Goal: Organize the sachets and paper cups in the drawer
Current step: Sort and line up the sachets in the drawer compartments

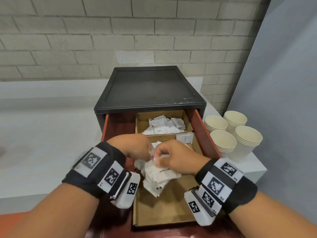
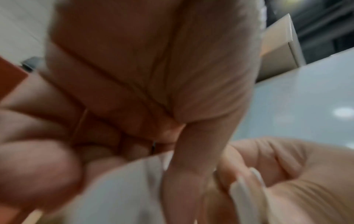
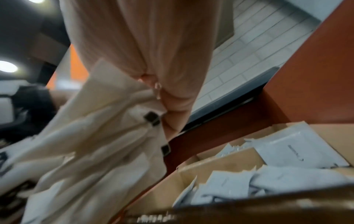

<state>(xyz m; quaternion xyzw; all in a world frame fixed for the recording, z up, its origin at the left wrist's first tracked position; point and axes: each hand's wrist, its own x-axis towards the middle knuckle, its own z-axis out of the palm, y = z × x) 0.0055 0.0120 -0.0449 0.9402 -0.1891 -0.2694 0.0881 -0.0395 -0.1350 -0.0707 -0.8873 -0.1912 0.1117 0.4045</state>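
Sachets: a white bunch (image 1: 159, 174) held at lower centre of the head view, above the front tray (image 1: 164, 215) of the open drawer (image 1: 200, 129).
Left hand (image 1: 135, 146): fingers curled onto the bunch's upper left edge, clamped on it.
Right hand (image 1: 173, 158): thumb and fingers pinching the bunch's upper right edge.
Why held so: both hands meet on one bunch, probably to square the sachets into a neat stack before laying them in the tray below.
Sorted sachets (image 1: 164, 126): lying in the rear tray, at centre frame; one loose sachet (image 1: 185, 137) leans on the divider just right of the hands.
Cups (image 1: 235, 136): four nested stacks on the counter at right, outside the drawer; their turn is not yet come.
Head view: shows the whole layout of trays and cups.
Left wrist view: blurred; shows curled fingers (image 2: 38, 163) on a white edge.
Right wrist view: shows the bunch's underside (image 3: 91, 144) and sachets in the tray (image 3: 287, 178) from low down.
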